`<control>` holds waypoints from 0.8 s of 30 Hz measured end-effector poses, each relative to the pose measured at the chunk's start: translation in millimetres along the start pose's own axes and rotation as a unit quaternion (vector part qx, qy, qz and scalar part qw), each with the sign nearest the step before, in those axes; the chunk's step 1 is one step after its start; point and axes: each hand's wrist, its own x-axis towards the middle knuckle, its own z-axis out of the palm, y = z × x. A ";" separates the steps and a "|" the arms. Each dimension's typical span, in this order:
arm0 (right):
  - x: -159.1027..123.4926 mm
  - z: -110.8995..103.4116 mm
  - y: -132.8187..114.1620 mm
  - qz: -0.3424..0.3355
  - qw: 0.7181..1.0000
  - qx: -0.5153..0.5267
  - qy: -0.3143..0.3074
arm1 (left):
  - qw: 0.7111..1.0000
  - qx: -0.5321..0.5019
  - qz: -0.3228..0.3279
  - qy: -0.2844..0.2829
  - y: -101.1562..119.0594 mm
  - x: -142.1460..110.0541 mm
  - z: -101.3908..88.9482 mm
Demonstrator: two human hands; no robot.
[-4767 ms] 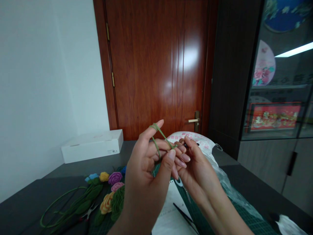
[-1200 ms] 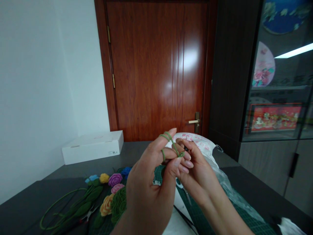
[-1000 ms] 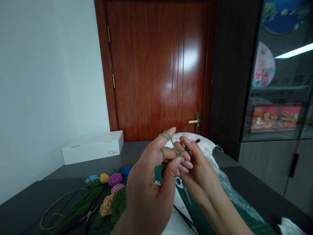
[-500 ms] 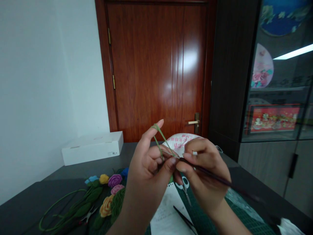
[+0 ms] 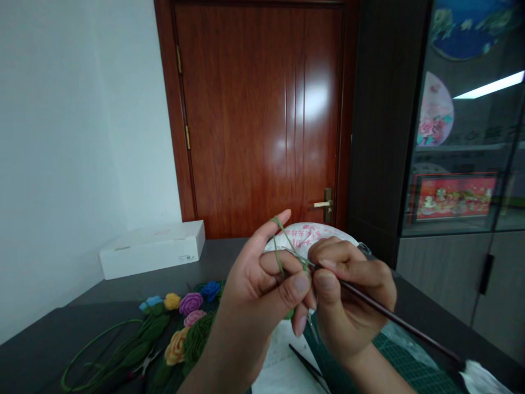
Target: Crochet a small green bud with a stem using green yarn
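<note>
My left hand (image 5: 256,295) is raised with green yarn (image 5: 283,235) looped over its index finger and pinched between thumb and middle finger. My right hand (image 5: 348,295) grips a crochet hook (image 5: 369,295) with a long dark handle running down to the lower right. The metal tip of the hook reaches into the yarn just beyond my left fingertips. Below the hands, a pair of scissors (image 5: 312,328) is mostly hidden behind my fingers.
Crocheted flowers (image 5: 191,303) with green leaves and stems lie on a green cutting mat (image 5: 404,355) on the dark table (image 5: 49,339). Nearby are pliers (image 5: 147,361), a paper sheet (image 5: 279,355), a black pen-like tool (image 5: 307,369), a plastic bag (image 5: 311,235) and a white box (image 5: 151,250).
My right hand has turned, so the hook's long handle now points to the lower right, and its tip has entered the yarn. Both hands sit slightly lower, and the view has shifted slightly.
</note>
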 end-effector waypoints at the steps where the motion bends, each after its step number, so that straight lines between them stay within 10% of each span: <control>1: 1.3 0.1 -1.4 0.009 1.000 -0.007 -0.011 | 1.000 0.020 0.018 0.004 -0.6 -1.1 -0.5; 8: 3.3 -14.9 -13.1 -0.024 0.979 -0.181 -0.089 | 0.998 0.043 0.008 0.045 -0.2 -4.1 -0.6; 12: -1.7 -7.7 -6.4 -0.026 0.998 -0.031 -0.051 | 0.988 -0.113 -0.093 -0.056 2.0 2.0 -1.2; 24: 11.8 9.2 -12.9 0.223 0.938 0.267 0.010 | 0.971 -0.187 -0.087 -0.122 8.9 1.4 -8.1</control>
